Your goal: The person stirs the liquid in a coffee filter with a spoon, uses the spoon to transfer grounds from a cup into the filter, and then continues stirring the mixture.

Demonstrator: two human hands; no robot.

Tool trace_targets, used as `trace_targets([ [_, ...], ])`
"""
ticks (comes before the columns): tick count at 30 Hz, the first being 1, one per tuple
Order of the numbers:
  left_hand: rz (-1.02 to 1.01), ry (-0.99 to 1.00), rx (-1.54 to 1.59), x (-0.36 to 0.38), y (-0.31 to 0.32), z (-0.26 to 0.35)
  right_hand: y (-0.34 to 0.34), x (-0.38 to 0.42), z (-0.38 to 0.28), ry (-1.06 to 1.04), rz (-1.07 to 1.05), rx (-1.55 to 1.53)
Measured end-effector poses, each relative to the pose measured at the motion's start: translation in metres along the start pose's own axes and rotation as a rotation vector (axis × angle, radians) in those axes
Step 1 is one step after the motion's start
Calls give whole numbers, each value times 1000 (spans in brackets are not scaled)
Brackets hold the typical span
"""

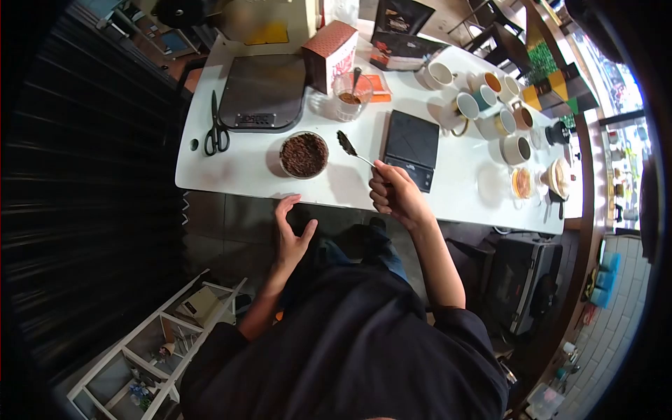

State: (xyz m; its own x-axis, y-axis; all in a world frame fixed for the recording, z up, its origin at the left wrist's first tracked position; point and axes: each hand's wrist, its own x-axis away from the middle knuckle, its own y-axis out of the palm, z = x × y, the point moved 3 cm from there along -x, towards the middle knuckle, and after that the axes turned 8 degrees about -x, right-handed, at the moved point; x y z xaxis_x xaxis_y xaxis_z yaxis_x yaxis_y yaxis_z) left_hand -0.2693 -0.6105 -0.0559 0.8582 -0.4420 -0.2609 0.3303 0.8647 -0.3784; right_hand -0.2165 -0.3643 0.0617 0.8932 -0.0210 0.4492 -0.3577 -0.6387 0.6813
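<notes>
The right hand point(395, 192) pinches the handle of a spoon point(350, 148) between thumb and fingers, holding it above the white counter point(238, 171) with its dark, heaped bowl hovering between a small bowl of coffee beans point(304, 155) and a black digital scale point(411, 143). The left hand point(290, 234) is spread and empty, its fingertips resting at the near edge of the counter. Farther back stands a clear glass point(351, 94) with a little brown grounds in the bottom and another spoon propped in it, beside a reddish carton point(330, 54) and a larger grey scale point(264, 91); black scissors point(216, 129) lie to the left. To the right a cluster of mugs point(490, 105) stands, several already holding brown liquid. Judging from that, the scooping looks well under way: the bean bowl is nearly full, the scale's platform bare, nothing yet weighed there.
</notes>
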Motion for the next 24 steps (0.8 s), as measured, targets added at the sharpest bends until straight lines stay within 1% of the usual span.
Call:
trace_targets([
  [2, -46, 12, 31, 0, 12, 7, 1, 1, 4, -6, -10, -19],
  [4, -11, 25, 23, -7, 18, 19, -2, -9, 8, -24, -63, 28],
  [5, 16, 41, 16, -10, 19, 26, -6, -15, 10, -78, 32, 227],
  [7, 87, 32, -2, -7, 23, 37, -3, -29, 16, -218, 137, 571],
  [8, 126, 25, 9, -6, 24, 42, -6, -41, 20, -490, 102, 824],
  [11, 185, 9, 1, 0, 27, 60, 18, -46, 17, -624, 101, 1089],
  [15, 205, -23, -32, 23, 21, 67, 21, -60, 26, -662, 26, 1170],
  [17, 244, -88, -64, 38, 17, 62, 19, -59, 26, -677, 43, 1237],
  [20, 307, -123, -38, 51, 14, 60, 19, -44, 20, -691, 34, 1330],
  [21, 344, -136, -17, 54, 13, 59, 21, -38, 16, -692, 30, 1329],
  [24, 342, -123, -18, 53, 13, 60, 24, -27, 4, -678, 56, 1307],
])
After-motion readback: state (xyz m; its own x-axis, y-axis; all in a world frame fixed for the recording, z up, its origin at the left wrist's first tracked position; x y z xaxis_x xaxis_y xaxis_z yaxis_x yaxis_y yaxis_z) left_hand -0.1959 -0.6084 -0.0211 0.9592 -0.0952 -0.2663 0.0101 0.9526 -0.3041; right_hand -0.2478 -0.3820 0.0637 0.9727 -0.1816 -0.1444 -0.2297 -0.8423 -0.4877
